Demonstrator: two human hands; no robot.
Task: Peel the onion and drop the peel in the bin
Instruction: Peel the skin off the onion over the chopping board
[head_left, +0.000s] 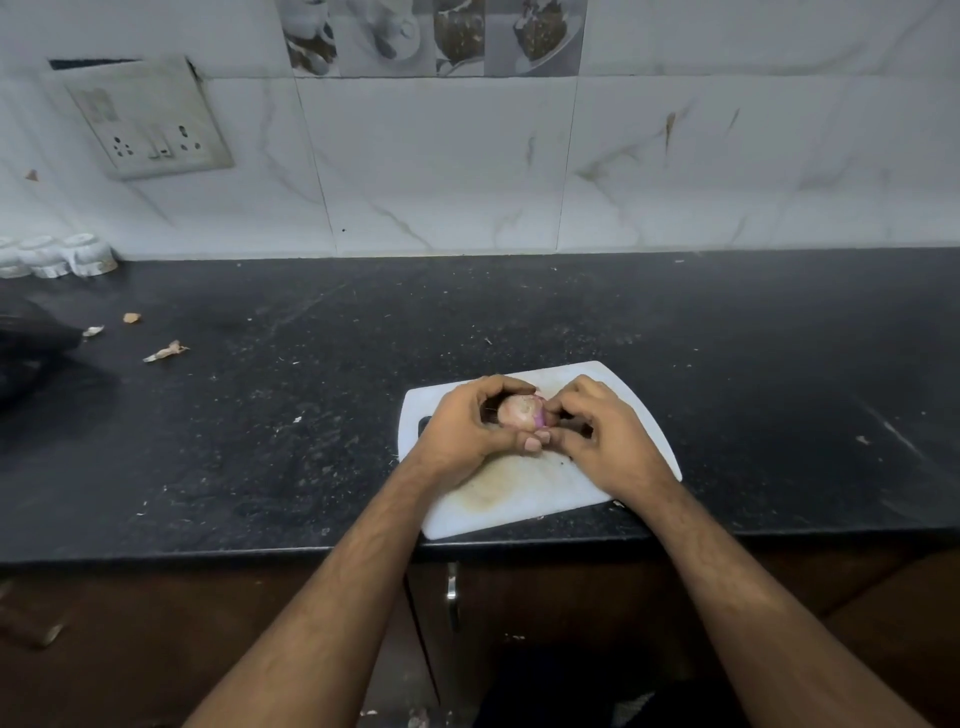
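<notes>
From the head view, we cupped the onion (521, 411) in our curled left hand (467, 428) above the white cutting board (524, 499) on the table (260, 415); our right hand (597, 436), just beside, pinched its purple skin.
</notes>
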